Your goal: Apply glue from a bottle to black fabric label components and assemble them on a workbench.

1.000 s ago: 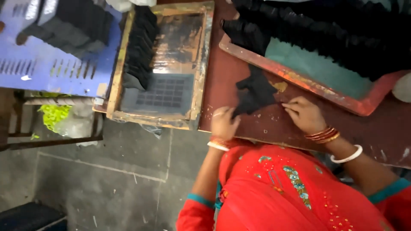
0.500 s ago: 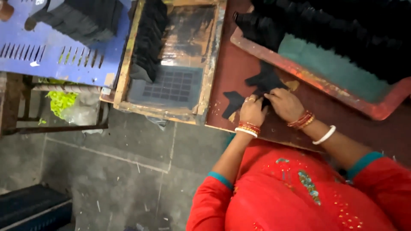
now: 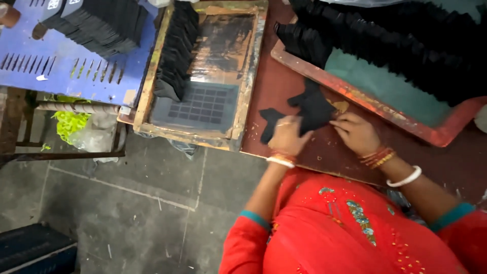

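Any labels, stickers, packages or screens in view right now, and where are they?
Small white square label: top left corner, on the blue slotted panel, partly cut off by the picture edge.
Small white sticker scrap: lower left of the same blue panel, irregular shape.
No packages or display screens show.

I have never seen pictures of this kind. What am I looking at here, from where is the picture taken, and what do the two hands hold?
There is no machine here: a person in red clothes works with two bare hands. The one picture comes from a camera on the person's head, looking down, so the floor shows at the lower left.

The left hand and the right hand, both with bangles at the wrist, rest on a few flat black pieces lying on a dark red table. The left hand seems to pinch one piece; how firm the grip is, I cannot tell.

Beside them lies a wooden frame with a grid pattern, and a row of black pieces in it. A red-edged tray holds many more. A blue board carries another stack.
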